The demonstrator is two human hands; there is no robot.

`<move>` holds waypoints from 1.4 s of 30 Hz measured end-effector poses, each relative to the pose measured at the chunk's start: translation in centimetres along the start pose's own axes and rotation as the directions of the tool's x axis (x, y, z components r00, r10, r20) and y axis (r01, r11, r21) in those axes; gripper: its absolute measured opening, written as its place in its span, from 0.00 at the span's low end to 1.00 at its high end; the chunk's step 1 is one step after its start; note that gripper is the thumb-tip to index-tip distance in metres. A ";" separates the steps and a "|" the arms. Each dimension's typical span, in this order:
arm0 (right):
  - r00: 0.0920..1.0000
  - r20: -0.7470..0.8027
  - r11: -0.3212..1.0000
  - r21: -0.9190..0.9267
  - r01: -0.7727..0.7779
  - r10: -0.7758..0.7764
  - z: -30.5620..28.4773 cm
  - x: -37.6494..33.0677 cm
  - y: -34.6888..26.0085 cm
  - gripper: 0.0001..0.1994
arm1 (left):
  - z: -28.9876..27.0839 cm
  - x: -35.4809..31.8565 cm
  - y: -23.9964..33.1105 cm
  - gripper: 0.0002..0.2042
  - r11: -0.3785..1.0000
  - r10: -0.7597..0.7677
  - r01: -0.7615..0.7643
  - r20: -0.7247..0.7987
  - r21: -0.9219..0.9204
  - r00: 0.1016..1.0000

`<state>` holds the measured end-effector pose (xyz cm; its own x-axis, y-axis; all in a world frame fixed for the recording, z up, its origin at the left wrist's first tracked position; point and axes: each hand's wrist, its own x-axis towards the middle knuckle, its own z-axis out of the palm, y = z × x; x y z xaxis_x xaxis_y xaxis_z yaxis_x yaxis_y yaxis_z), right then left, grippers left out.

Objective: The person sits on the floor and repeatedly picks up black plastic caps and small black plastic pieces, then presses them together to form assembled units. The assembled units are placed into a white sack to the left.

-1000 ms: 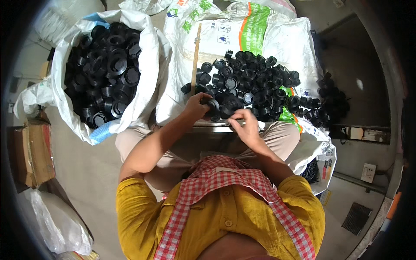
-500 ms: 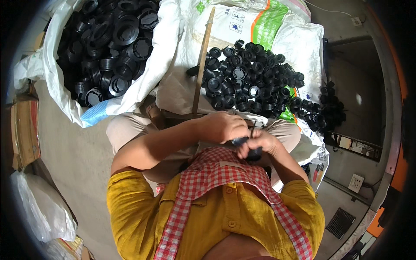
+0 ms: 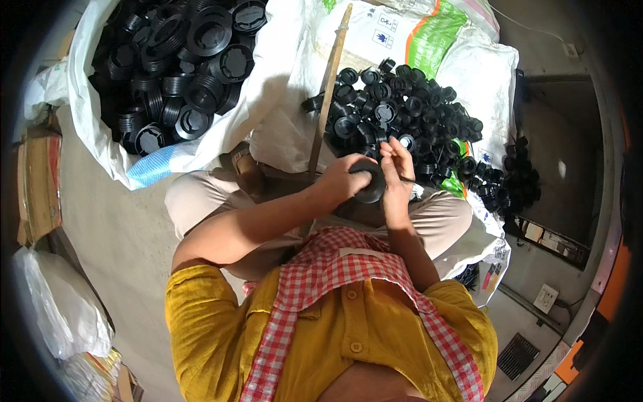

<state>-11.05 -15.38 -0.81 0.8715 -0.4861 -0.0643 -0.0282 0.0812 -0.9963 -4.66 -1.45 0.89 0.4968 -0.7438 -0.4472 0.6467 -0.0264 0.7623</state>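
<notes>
My left hand (image 3: 340,178) grips a round black plastic cap (image 3: 370,190) with a wide flange, its fingers partly hidden behind the piece. Close against the cap's right side is my right hand (image 3: 398,175), fingers pointing up and curled. A thin dark end (image 3: 408,179) sticks out beside that palm; what it belongs to is hidden. Just beyond both hands, a heap of small black plastic caps (image 3: 385,110) lies on white and green woven sacking (image 3: 492,70). Larger threaded black caps (image 3: 209,31) fill an open white sack (image 3: 80,100) at the far left.
A wooden stick (image 3: 329,87) stands slanted between sack and heap. Cardboard boxes (image 3: 40,194) and a white plastic bag (image 3: 67,308) line the left side. More dark pieces (image 3: 519,177) lie at the right, near a socket box (image 3: 546,298). My crossed legs (image 3: 201,201) are below my arms.
Both hands have moved up and away from my apron, toward the heap. The cap's round flange now shows in my left hand. My right hand's fingers have lifted upward. The view has shifted slightly.
</notes>
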 end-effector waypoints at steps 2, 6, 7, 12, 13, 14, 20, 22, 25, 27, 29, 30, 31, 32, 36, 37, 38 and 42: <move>0.992 0.123 1.000 -0.016 -0.020 0.022 -1.4 1.1 2.7 0.22 | 0.4 -0.7 1.5 0.18 0.456 0.586 -0.483 0.156 0.748 0.795; 0.996 -0.071 0.787 -0.617 -0.005 -0.050 -3.3 5.3 11.0 0.22 | -0.6 -2.5 8.0 0.10 -0.199 0.888 -0.410 0.341 0.890 0.308; 0.999 -0.033 0.771 -0.635 -0.044 0.030 -3.2 6.3 11.9 0.21 | -2.1 -3.7 10.6 0.10 -0.179 0.896 -0.199 0.243 0.964 0.372; 0.992 0.001 0.568 -0.820 -0.073 0.130 -0.1 10.8 15.1 0.27 | -9.5 -5.4 16.2 0.30 0.044 0.981 0.316 0.019 0.948 -0.193; 0.991 0.025 0.587 -0.807 -0.059 0.133 -0.4 11.5 16.6 0.27 | -9.9 -4.7 15.9 0.33 0.117 0.981 0.335 -0.056 0.935 -0.184; 0.964 0.009 0.571 -0.807 -0.150 0.266 -1.2 12.5 17.8 0.26 | -9.7 -4.1 15.6 0.37 0.103 0.985 0.323 -0.051 0.941 -0.166; 0.825 -0.199 0.797 -0.218 -0.564 0.530 -0.5 10.6 11.1 0.17 | -3.4 -0.7 9.4 0.18 0.107 0.877 -0.496 0.153 0.862 0.455; 0.830 -0.183 0.849 0.076 -0.523 0.527 -2.6 9.6 10.8 0.15 | -2.6 2.0 5.4 0.25 0.481 0.690 -0.453 -0.005 0.751 0.724; 0.766 -0.066 0.709 0.437 -0.554 0.639 -2.5 7.2 4.5 0.13 | -1.6 2.5 1.7 0.38 0.333 0.611 -0.142 -0.098 0.932 0.786; 0.719 0.153 0.424 0.718 -0.552 0.678 -3.1 6.1 2.5 0.11 | -2.6 3.9 0.0 0.37 0.737 0.467 -0.444 0.091 0.510 0.880; 0.835 0.041 0.690 0.542 -0.479 0.548 -2.6 4.5 0.2 0.13 | -1.6 3.0 1.4 0.30 0.920 0.169 -0.165 0.019 0.357 0.985; 0.971 -0.171 0.986 0.026 -0.167 0.169 -3.1 4.1 0.5 0.15 | -1.4 3.0 2.0 0.28 0.930 0.113 -0.113 0.021 0.350 0.993; 0.955 -0.119 0.831 -0.529 0.171 -0.272 -2.9 3.7 0.3 0.17 | -1.6 2.9 2.3 0.27 0.940 0.058 -0.057 0.007 0.336 0.998; 0.830 0.192 0.436 -0.777 0.455 -0.524 -3.9 3.2 -1.4 0.24 | -1.9 2.8 2.4 0.25 0.947 0.003 0.000 -0.008 0.320 1.000; 0.721 0.689 0.699 -0.480 0.530 -0.073 -4.8 1.8 -3.6 0.15 | -2.3 2.9 1.6 0.23 0.930 -0.167 0.091 0.190 0.355 0.968; 0.706 0.708 0.707 -0.493 0.507 -0.013 -5.3 1.7 -4.0 0.13 | -2.1 2.6 1.3 0.21 0.942 -0.199 0.123 0.226 0.311 0.954; 0.750 0.661 0.687 -0.559 0.464 0.031 -5.4 1.4 -4.5 0.10 | -2.0 2.6 1.1 0.19 0.924 -0.111 0.010 0.242 0.383 0.964; 0.602 0.652 0.808 -0.589 0.020 0.461 -6.2 0.6 -5.3 0.07 | -1.4 2.1 1.8 0.09 -0.287 0.425 -0.778 0.802 0.559 0.420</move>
<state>-13.40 -21.55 4.09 0.8309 0.3126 -0.4603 -0.2938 -0.4560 -0.8401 -1.65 -2.16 0.62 0.0193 -0.8592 0.5112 -0.8957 0.2123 0.3907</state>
